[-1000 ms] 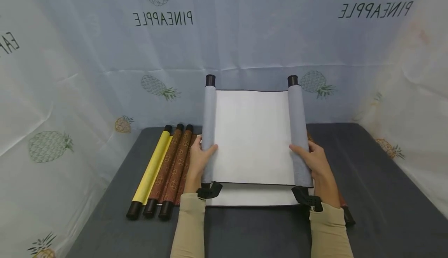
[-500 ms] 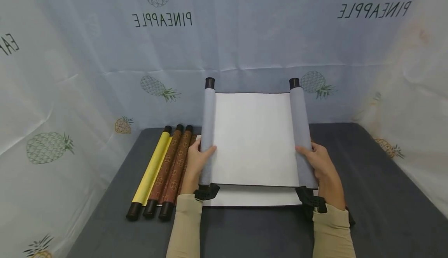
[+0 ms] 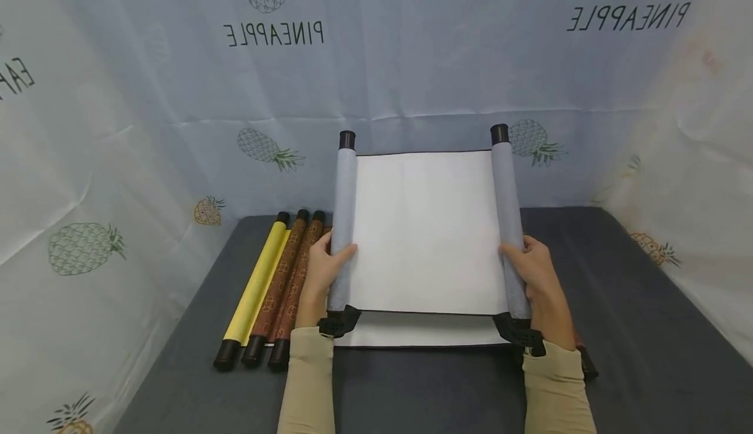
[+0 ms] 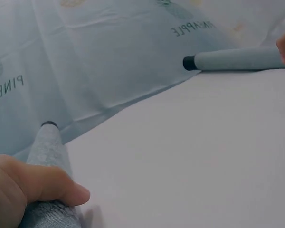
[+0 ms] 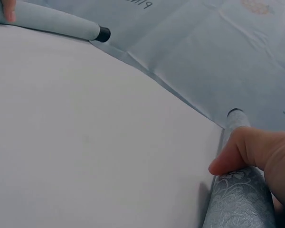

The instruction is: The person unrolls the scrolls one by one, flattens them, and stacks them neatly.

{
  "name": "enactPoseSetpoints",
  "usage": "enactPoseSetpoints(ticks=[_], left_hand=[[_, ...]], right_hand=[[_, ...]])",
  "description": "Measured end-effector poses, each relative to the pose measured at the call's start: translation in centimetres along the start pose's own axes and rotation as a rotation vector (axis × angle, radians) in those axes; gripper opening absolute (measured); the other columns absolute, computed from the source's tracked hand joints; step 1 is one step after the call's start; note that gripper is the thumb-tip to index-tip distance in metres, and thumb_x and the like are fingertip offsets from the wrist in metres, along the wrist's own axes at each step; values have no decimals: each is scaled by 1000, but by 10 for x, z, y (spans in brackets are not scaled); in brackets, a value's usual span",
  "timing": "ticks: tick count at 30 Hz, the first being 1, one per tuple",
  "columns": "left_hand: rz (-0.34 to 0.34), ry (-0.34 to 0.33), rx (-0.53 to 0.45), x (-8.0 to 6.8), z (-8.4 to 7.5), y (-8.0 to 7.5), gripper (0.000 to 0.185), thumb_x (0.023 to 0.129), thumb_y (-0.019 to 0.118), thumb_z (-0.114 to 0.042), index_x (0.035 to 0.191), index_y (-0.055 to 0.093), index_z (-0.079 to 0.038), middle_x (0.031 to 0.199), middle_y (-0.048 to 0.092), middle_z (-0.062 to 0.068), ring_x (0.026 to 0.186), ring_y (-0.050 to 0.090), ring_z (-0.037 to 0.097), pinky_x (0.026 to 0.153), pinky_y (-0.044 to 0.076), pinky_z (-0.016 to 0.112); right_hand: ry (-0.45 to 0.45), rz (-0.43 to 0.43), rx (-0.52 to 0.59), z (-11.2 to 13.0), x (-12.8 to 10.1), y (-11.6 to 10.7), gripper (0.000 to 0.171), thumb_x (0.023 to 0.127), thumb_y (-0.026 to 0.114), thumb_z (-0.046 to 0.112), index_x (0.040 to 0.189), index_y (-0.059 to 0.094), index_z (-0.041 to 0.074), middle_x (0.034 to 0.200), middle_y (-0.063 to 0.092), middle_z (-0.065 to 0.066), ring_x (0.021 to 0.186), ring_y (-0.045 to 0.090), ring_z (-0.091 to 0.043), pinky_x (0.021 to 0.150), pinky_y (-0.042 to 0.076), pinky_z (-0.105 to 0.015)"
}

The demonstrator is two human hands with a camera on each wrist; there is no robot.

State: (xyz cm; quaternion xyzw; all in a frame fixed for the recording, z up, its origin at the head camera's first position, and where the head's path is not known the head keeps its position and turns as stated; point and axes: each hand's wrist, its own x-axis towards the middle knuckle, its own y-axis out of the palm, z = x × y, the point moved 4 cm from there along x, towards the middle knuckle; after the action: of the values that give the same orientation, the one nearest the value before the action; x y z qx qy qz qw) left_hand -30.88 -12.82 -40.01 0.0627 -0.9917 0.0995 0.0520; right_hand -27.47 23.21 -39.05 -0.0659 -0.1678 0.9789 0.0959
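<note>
A hanging scroll (image 3: 426, 231) is held up partly unrolled, its blank white sheet facing me. Pale blue-grey patterned cloth covers its two rolled ends, each tipped with a black knob. My left hand (image 3: 319, 274) grips the left roll (image 3: 346, 192), thumb over the front. The right roll (image 3: 504, 192) is gripped the same way by my right hand (image 3: 539, 277). In the left wrist view the left thumb (image 4: 57, 185) lies across the cloth near the white sheet; in the right wrist view the right thumb (image 5: 230, 154) does likewise. The fingers behind the rolls are mostly hidden.
Left on the dark grey table (image 3: 406, 395) lie a yellow scroll (image 3: 259, 270) and brown flower-patterned rolls (image 3: 282, 283) with black knobs. Another white sheet (image 3: 423, 333) lies beneath the held scroll. A brown roll's black end (image 3: 588, 363) shows beside the right forearm. A pineapple-print curtain (image 3: 412, 61) hangs behind.
My hands have moved slightly apart, left hand leftward and right hand rightward, so a wider stretch of white sheet shows between the rolls. The scrolls on the table stay put.
</note>
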Motion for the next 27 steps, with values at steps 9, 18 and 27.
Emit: enactPoseSetpoints(ticks=[9,18,27], left_hand=[[121,-24,1,0,3,2,64,95,51,-8,150,20,1,151,32,28,139,33,46,111,27,66],[18,-55,75,1,0,2,74,87,68,-16,147,28,3,143,42,27,132,44,44,105,37,63],[-22,-59,118,-2,-1,-1,85,79,78,-19,145,31,5,140,45,27,128,48,43,104,41,59]], right_hand=[[0,-36,-39,0,2,1,67,97,48,31,151,24,-1,147,38,-29,117,48,-35,80,41,-31],[5,-103,-45,2,0,-1,73,94,56,40,150,30,0,146,41,-27,122,47,-36,90,41,-40],[-9,-59,-117,6,-5,-5,69,100,47,36,149,26,-7,141,41,-32,119,48,-41,91,44,-47]])
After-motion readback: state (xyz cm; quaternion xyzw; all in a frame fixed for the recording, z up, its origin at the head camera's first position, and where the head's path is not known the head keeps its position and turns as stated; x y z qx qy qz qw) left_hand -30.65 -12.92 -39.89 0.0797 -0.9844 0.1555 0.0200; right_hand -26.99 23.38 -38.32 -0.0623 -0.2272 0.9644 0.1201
